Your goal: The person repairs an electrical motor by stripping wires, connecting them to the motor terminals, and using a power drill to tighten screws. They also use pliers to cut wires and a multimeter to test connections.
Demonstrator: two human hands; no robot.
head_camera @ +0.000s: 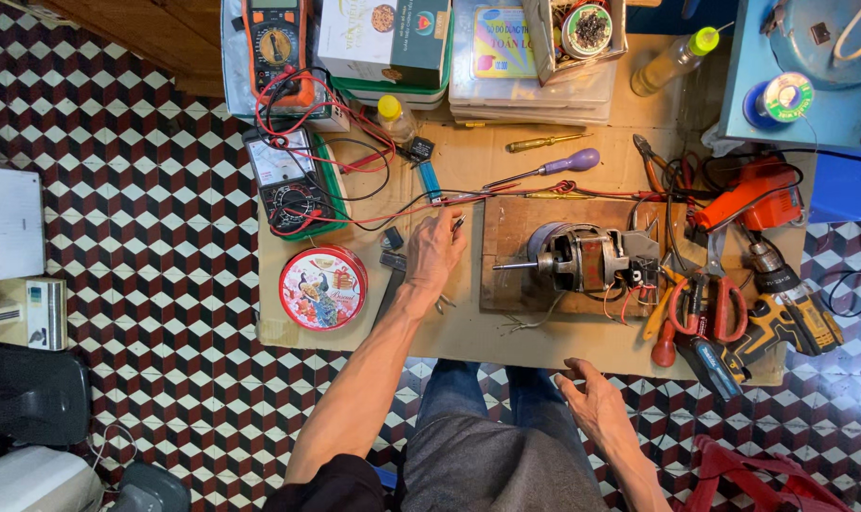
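Head view looking straight down: I see my left hand (434, 251) laid on the cardboard sheet (468, 332), fingers curled around something small and dark at the fingertips, near the red probe lead (506, 192). I cannot make out what that thing is, nor whether the fingers truly pinch it or only rest on it. Thin metal bits poke out under the heel of that hand, too small to name.

My right hand (596, 403) hangs loose above my knee at the sheet's near edge, fingers spread, holding nothing.

Just right of the left hand sits the electric motor (587, 258) on a wooden board (506, 228), its shaft pointing toward the hand. Its wiring on the right side is a tangle I cannot sort out.

Left of the hand lies a round red tin (322, 287). Beyond it are 2 meters: an analog multimeter (283, 180) and an orange digital multimeter (276, 43), whose top is cut off by the frame edge. Red and black leads loop between them.

A purple-handled screwdriver (554, 166) lies past the board. Red-handled scissors (705, 303), an orange drill (748, 194) and a yellow-and-black drill (796, 313) crowd the right, overlapping one another.
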